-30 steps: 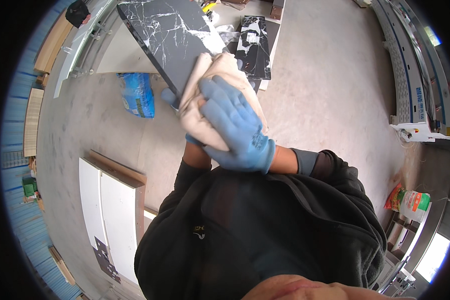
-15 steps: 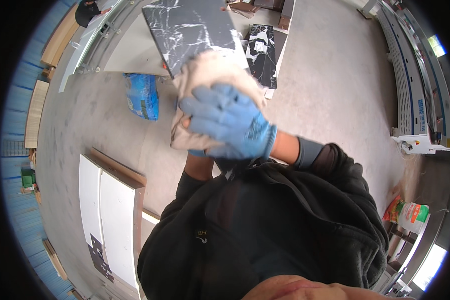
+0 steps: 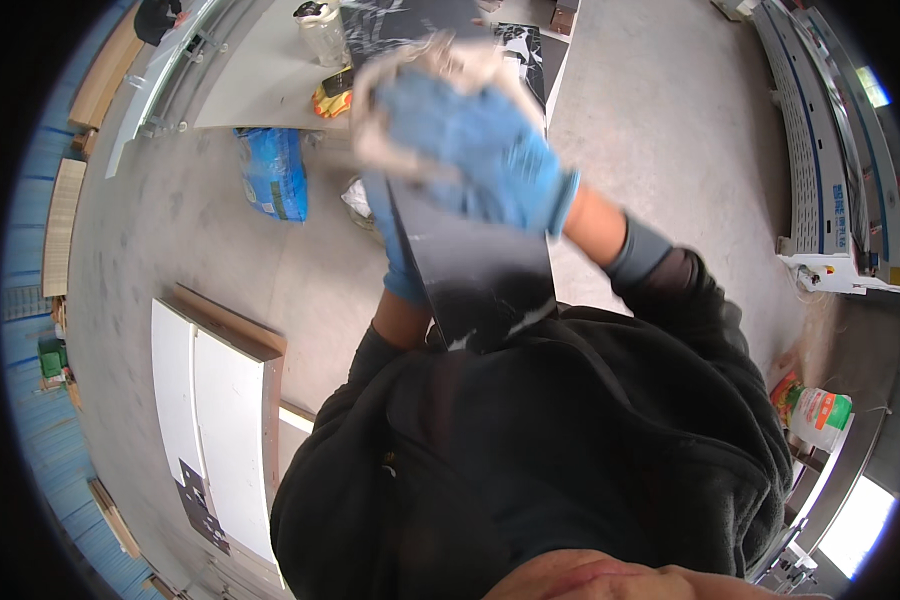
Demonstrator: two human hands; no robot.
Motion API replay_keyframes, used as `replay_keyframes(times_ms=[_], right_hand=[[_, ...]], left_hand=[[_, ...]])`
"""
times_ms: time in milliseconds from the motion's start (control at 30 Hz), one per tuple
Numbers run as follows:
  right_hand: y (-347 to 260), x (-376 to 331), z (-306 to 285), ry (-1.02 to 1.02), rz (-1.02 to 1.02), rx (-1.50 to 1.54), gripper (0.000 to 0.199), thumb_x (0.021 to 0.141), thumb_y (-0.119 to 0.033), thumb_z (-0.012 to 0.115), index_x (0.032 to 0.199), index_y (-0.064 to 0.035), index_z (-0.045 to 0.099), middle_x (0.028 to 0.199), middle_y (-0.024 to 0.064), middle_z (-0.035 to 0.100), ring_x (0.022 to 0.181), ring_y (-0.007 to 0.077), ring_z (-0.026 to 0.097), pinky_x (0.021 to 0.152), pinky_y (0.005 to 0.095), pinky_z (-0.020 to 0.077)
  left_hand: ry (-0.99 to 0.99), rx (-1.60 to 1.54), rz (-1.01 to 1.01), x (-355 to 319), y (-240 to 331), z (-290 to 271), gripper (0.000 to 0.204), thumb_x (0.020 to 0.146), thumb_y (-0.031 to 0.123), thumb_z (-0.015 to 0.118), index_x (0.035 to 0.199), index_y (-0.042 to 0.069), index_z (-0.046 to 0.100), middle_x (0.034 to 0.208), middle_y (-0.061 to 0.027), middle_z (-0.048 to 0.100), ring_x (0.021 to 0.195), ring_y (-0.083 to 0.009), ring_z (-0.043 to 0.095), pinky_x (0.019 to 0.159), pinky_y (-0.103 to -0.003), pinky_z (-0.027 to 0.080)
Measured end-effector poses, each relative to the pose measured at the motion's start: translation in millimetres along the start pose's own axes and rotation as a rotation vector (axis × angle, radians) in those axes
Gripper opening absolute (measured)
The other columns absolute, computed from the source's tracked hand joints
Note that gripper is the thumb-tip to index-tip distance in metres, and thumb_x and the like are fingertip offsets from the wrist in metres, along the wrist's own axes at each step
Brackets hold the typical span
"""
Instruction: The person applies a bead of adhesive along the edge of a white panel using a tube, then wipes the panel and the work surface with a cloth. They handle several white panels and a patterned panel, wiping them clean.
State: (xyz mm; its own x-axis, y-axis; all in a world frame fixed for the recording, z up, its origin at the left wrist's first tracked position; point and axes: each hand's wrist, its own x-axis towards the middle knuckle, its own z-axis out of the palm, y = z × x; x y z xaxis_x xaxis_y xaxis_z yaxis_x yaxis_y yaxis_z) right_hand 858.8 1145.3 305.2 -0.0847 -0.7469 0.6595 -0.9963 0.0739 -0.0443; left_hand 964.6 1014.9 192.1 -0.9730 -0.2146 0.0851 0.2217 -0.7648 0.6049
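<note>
My right hand (image 3: 480,150), in a blue work glove, is closed on a bunched beige cloth (image 3: 375,120) and presses it onto a black marble-patterned panel (image 3: 485,265). Both hand and cloth are smeared by motion. The long, glossy panel has white veins and reaches from close to my chest out past the cloth. At its left edge is my left hand (image 3: 398,245), also in a blue glove, holding the panel from the side. Its fingers are hidden behind the panel and the cloth.
Ahead, a pale table (image 3: 260,90) bears a clear plastic jar (image 3: 322,38), a yellow-and-red bundle (image 3: 332,100) and another marbled panel (image 3: 520,50). A blue bag (image 3: 273,175) lies on the floor. White boards (image 3: 232,430) stand at left, a long machine (image 3: 820,150) at right.
My right hand and the cloth have moved away from my body along the panel, baring its near part. More of my left hand shows, and the jar on the table has come into view.
</note>
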Motion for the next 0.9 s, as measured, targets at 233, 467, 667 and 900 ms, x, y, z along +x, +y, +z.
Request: replay_keyframes(times_ms=[233,467,667,900], right_hand=[[-78.1,-71.9,27.9,-0.253,-0.177,0.244,0.061,0.087,-0.030,0.071,0.146,-0.0173,0.057,0.165,0.0069,0.043,0.156,0.0282,0.035,0.128,0.0502,0.0239],[43.1,7.5,-6.9,0.175,0.092,-0.013,0.057,0.099,-0.036,0.057,0.150,-0.0104,0.053,0.157,0.0188,0.048,0.147,0.0393,0.043,0.123,0.0515,0.0281],[-3.1,-18.2,11.5,-0.006,0.002,0.069,0.053,0.097,-0.035,0.060,0.144,-0.0110,0.057,0.159,0.0127,0.048,0.146,0.0342,0.046,0.121,0.0506,0.0345],[-66.7,-81.3,-0.2,-0.199,-0.028,0.297,0.051,0.089,-0.028,0.067,0.137,-0.0141,0.062,0.158,0.0095,0.049,0.151,0.0281,0.042,0.123,0.0486,0.0333]], left_hand=[[-0.004,0.097,0.037,-18.1,17.1,6.3,0.048,0.112,0.045,0.041,0.136,0.005,0.053,0.127,-0.0062,0.060,0.115,-0.0168,0.060,0.100,-0.027,0.051],[0.119,0.387,0.288,15.3,-2.6,12.9,0.047,0.113,0.045,0.041,0.136,0.006,0.053,0.123,-0.0036,0.062,0.110,-0.0148,0.061,0.097,-0.026,0.052],[-0.044,0.982,0.422,37.5,26.5,10.6,0.068,0.106,0.059,0.048,0.139,0.000,0.054,0.133,-0.0111,0.063,0.119,-0.0186,0.062,0.100,-0.033,0.055],[-0.184,0.409,-0.107,-31.5,20.9,22.8,0.077,0.106,0.067,0.036,0.151,0.006,0.049,0.144,-0.0161,0.060,0.128,-0.0328,0.061,0.111,-0.047,0.049]])
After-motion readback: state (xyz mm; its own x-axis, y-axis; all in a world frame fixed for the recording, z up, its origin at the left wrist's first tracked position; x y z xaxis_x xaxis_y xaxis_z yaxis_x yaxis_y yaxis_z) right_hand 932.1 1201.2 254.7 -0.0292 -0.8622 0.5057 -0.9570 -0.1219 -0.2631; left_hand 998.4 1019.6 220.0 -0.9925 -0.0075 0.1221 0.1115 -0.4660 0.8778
